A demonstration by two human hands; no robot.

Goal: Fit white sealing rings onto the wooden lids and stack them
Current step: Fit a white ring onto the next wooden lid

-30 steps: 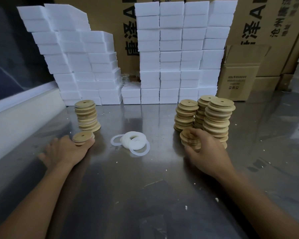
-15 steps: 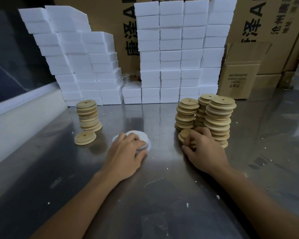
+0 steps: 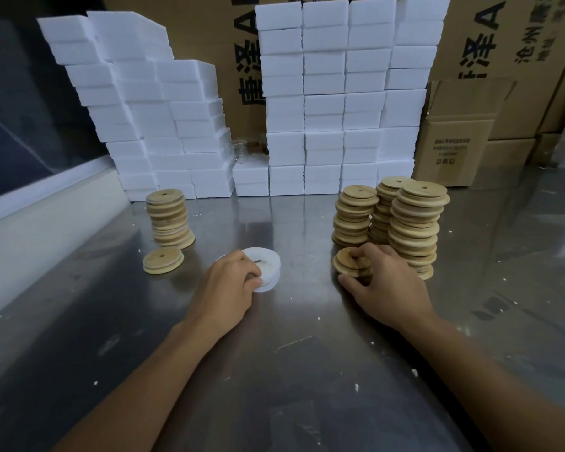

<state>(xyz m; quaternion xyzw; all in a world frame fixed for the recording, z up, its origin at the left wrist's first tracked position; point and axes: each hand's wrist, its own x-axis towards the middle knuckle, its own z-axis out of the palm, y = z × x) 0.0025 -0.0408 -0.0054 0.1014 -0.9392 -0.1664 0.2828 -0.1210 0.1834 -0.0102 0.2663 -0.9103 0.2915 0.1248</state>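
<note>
On steel table [image 3: 291, 370], left hand [image 3: 224, 288] grips rings [image 3: 269, 262], right hand [image 3: 385, 285] a lid [image 3: 348, 261].

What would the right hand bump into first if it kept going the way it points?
Probably the low pile of round wooden lids that the right hand already grips; the taller lid stacks stand right behind.

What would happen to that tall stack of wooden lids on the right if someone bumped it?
The nearest tall stack of wooden lids would probably topple: its lids sit unevenly, several overhanging. It stands on smooth, shiny metal table, so it might slide first. It stands close beside neighbouring stacks, so falling lids could knock those too. The right hand works close beside it.
</note>
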